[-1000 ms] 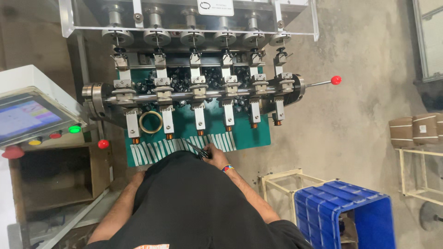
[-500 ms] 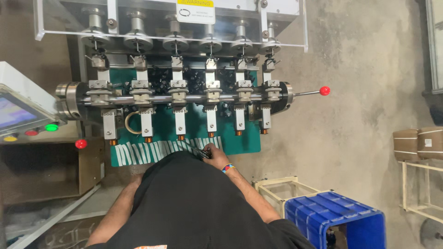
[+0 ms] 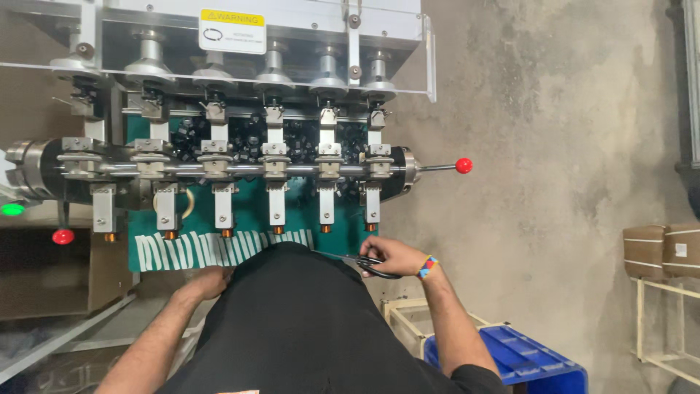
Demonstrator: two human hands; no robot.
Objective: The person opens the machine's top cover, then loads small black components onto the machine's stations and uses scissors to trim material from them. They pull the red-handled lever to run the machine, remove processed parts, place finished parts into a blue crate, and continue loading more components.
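Observation:
I stand at a coil winding machine (image 3: 240,169) with a row of several metal spindle heads over a green panel (image 3: 348,232). Small copper coils (image 3: 276,230) sit at the tips of the heads. My right hand (image 3: 389,257), with a coloured wristband, is shut on black-handled scissors (image 3: 362,263) whose blades point left toward the panel's lower edge. My left hand (image 3: 210,281) rests at the panel's bottom edge, below a row of white tape strips (image 3: 219,249); its fingers are partly hidden by my black shirt.
A lever with a red ball knob (image 3: 464,165) sticks out to the machine's right. A red button (image 3: 63,236) and green light (image 3: 12,209) sit at left. A blue crate (image 3: 514,356) on a white frame stands at lower right, cardboard boxes (image 3: 662,250) on a rack farther right.
The view has shifted right and closer to the machine, which now sits further left. My right hand with the scissors has stayed at the panel's lower right edge.

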